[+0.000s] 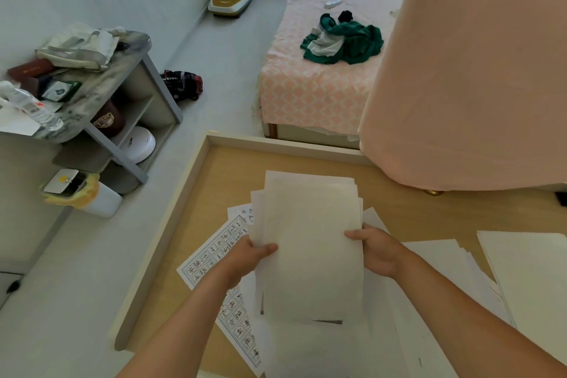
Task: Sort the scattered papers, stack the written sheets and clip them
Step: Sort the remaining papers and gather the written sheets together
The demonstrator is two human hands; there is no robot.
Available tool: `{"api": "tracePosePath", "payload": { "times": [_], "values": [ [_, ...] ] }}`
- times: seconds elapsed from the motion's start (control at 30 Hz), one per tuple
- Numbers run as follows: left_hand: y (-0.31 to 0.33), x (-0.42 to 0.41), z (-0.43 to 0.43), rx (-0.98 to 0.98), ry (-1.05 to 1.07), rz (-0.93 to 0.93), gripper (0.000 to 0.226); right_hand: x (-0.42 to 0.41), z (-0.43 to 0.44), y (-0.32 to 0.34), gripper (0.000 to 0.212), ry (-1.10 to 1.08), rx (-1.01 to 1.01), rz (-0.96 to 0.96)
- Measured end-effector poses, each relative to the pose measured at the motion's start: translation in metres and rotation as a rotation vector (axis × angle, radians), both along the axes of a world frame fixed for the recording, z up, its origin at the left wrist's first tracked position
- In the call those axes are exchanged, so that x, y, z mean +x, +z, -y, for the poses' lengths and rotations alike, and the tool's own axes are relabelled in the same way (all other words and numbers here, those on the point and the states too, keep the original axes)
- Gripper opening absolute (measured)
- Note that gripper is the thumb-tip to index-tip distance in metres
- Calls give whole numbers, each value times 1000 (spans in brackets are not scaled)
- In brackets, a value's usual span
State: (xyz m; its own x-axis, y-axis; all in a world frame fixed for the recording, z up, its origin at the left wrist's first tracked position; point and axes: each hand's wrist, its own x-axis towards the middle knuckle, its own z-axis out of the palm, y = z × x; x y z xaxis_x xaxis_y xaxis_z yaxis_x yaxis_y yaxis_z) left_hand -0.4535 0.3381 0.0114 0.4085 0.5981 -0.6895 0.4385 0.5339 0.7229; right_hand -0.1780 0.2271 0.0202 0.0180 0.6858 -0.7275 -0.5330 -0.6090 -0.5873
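Both my hands hold a loose stack of thin white sheets [311, 242] above the wooden table [196, 212]. My left hand [251, 258] grips its left edge with the thumb on top. My right hand [376, 250] grips the right edge. The top sheet looks blank from here. Under the stack, on the left, lie written sheets with a printed grid of characters [214, 252]. More white sheets [438, 285] spread over the table to the right, and another white pile [534, 279] lies at the far right. No clip is in view.
The table has a raised pale rim [276, 144] at its far and left sides. A pink cloth-covered shape [472, 70] stands on its far right corner. Beyond are a bed [316, 80], a grey shelf unit [122, 95] and a small bin [82, 193] on the floor.
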Motion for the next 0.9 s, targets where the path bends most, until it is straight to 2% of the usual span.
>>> {"api": "tracePosePath", "payload": {
  "times": [0.17,0.33,0.43,0.5,0.53,0.6,0.63,0.7,0.77,0.83,0.9],
  "values": [
    [-1,-1,5,-21,107,39,34,1,-10,10,37,-64,77,100],
    [-2,-5,14,10,90,1,36,1,-18,21,36,100,90,92],
    [-4,-7,15,4,135,34,40,-1,-23,15,32,99,53,248],
    [-5,-7,16,18,131,62,36,-6,-25,10,29,72,23,447],
    [-7,-7,17,66,110,26,34,-8,-26,6,28,63,-2,561],
    [-19,-12,18,238,38,-226,42,-11,-23,0,28,76,-59,762],
    [-25,-17,19,329,-5,-397,53,-11,-20,-3,29,88,-85,815],
    [-32,-30,20,450,-128,-637,72,-7,-11,-11,30,139,-137,798],
    [-37,-41,19,502,-312,-728,93,-5,-3,-16,29,224,-157,726],
    [-42,-47,18,535,-455,-729,109,-6,0,-20,32,271,-145,711],
    [-47,-47,19,601,-562,-723,112,-13,-2,-25,37,279,-129,729]
  ]
}}
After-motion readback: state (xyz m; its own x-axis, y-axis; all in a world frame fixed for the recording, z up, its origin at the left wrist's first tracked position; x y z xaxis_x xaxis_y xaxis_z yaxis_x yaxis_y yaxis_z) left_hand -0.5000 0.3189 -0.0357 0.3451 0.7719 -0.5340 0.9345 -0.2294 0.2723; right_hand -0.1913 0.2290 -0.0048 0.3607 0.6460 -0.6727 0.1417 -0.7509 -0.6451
